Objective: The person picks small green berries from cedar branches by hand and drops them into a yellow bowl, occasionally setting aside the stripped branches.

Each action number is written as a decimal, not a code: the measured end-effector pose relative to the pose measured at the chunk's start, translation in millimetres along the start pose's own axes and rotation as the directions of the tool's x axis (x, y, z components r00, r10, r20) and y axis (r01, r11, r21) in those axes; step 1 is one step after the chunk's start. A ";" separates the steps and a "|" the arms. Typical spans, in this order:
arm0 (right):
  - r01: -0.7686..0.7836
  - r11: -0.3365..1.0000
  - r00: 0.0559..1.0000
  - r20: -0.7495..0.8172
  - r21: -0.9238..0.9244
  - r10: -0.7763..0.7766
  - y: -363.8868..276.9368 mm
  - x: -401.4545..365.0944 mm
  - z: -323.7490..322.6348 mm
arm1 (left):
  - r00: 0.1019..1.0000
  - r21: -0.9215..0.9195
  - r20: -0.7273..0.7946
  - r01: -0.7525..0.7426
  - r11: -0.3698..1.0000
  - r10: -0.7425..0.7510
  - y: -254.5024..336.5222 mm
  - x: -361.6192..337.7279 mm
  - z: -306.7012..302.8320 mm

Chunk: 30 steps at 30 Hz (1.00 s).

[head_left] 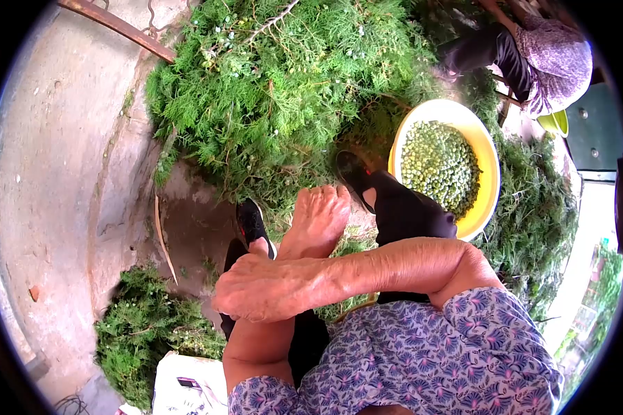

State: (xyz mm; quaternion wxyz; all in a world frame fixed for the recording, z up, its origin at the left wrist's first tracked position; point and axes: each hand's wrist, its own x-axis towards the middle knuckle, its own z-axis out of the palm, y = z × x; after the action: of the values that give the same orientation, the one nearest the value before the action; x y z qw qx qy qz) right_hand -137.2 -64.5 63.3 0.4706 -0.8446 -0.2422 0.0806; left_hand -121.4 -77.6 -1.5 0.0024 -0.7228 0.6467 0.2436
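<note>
My left hand [318,213] is stretched forward above the ground between the feet. Its fingers curl downward, and the fingertips and palm are hidden. Across my left forearm [259,342] lies my right hand [253,287], closed over it near the wrist, its fingers mostly out of sight. Ahead of both hands is a large heap of green conifer branches [277,104] with small pale cones. To the right, beside my knee, a yellow tub [490,166] holds many small green cones [432,162].
Another person [550,59] sits at the upper right, near a small yellow-green container [557,123]. A smaller branch pile [142,325] and a white sack [180,387] with a dark small object lie lower left. Concrete floor [55,173] extends left; a rusty bar [118,28] crosses the top.
</note>
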 end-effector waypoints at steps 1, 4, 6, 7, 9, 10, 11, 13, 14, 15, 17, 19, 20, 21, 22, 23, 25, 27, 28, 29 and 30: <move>0.007 1.000 1.000 -0.004 0.005 -0.007 0.7 -0.4 0.6 | 1.000 0.001 0.012 -0.002 1.000 0.002 0.0 0.8 -0.4; 0.001 1.000 0.999 -0.036 -0.017 -0.002 0.3 1.1 4.7 | 1.000 -0.012 -0.004 -0.018 1.000 0.018 0.7 -0.7 -2.2; -0.046 0.998 0.999 -0.006 -0.048 0.046 -3.9 -1.4 -1.5 | 1.000 -0.019 -0.023 -0.021 1.000 0.021 -0.3 -0.8 0.5; -0.092 0.993 0.995 0.023 -0.080 0.094 -5.6 -2.0 -4.5 | 0.999 -0.026 -0.042 -0.024 0.999 0.023 -0.9 -1.2 2.0; -0.046 0.998 0.998 0.037 -0.050 0.048 -4.2 -1.5 -5.0 | 0.998 -0.018 -0.056 -0.028 0.999 0.027 -1.0 -1.8 3.7; -0.001 1.000 0.999 0.049 -0.021 0.002 -3.2 -1.4 -5.2 | 0.997 -0.010 -0.071 -0.032 0.999 0.031 -0.7 -1.6 4.1; -0.004 1.000 0.999 0.048 -0.022 0.005 -2.5 -1.0 -3.1 | 0.997 -0.010 -0.071 -0.035 0.999 0.034 -0.4 -1.2 4.2; -0.011 0.999 1.000 -0.026 -0.042 0.010 -2.0 0.0 2.3 | 0.998 -0.032 -0.062 -0.023 0.999 0.021 -0.2 -0.8 4.6; -0.013 0.999 1.000 -0.027 -0.044 0.011 -1.4 -0.2 2.1 | 0.998 -0.031 -0.063 -0.026 0.999 0.024 -0.2 -1.0 4.2; 0.002 0.999 1.000 -0.023 -0.037 -0.003 -1.2 -0.1 1.5 | 0.997 -0.026 -0.072 -0.029 0.999 0.027 -0.4 -2.0 3.6; 0.017 0.999 1.000 -0.019 -0.030 -0.017 0.0 1.8 3.8 | 0.996 -0.020 -0.081 -0.033 0.999 0.031 -1.5 -5.1 5.6; 0.004 1.000 0.999 -0.047 -0.004 -0.004 1.7 5.3 10.0 | 0.973 -0.018 -0.217 -0.080 0.997 0.074 -2.3 -7.4 8.1; 0.004 1.000 0.999 -0.048 -0.004 -0.004 2.3 5.0 11.6 | 0.973 -0.018 -0.216 -0.080 0.997 0.075 -2.2 -4.8 8.5; -0.007 1.000 0.999 -0.032 -0.029 0.006 1.5 4.7 11.0 | 0.995 -0.031 -0.094 -0.040 0.999 0.037 -0.7 -0.5 3.3; -0.018 0.998 1.000 -0.017 -0.055 0.017 0.8 4.5 10.4 | 1.000 -0.040 0.029 0.001 0.999 0.000 0.1 1.8 0.4; -0.018 0.998 1.000 -0.018 -0.055 0.017 0.4 4.1 9.6 | 1.000 -0.039 0.030 0.001 0.999 0.000 0.3 0.5 1.3; 0.012 0.999 0.996 -0.083 -0.036 -0.015 0.5 2.3 7.5 | 0.995 0.005 -0.095 -0.029 1.000 0.029 1.7 -2.3 3.2; 0.022 1.000 0.992 -0.120 -0.006 -0.023 1.5 3.1 8.5 | 0.997 0.007 -0.076 -0.033 0.999 0.034 1.6 -2.5 1.3; 0.035 0.999 0.987 -0.155 0.025 -0.031 2.3 3.7 10.0 | 0.998 0.008 -0.059 -0.035 0.999 0.036 1.8 -2.8 0.9; 0.034 0.999 0.987 -0.156 0.026 -0.030 3.8 5.2 14.1 | 0.998 0.007 -0.058 -0.036 0.999 0.037 1.4 -4.0 3.3; 0.033 0.997 0.976 -0.218 0.073 -0.016 6.4 8.2 19.1 | 0.990 0.013 -0.127 -0.061 0.998 0.063 -0.3 -5.7 6.7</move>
State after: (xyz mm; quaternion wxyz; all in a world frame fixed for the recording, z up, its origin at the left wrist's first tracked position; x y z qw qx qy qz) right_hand -134.9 -48.9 48.4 0.5272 -0.8267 -0.1965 -0.0088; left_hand -123.7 -70.1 -5.4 -0.0431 -0.7164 0.6688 0.1938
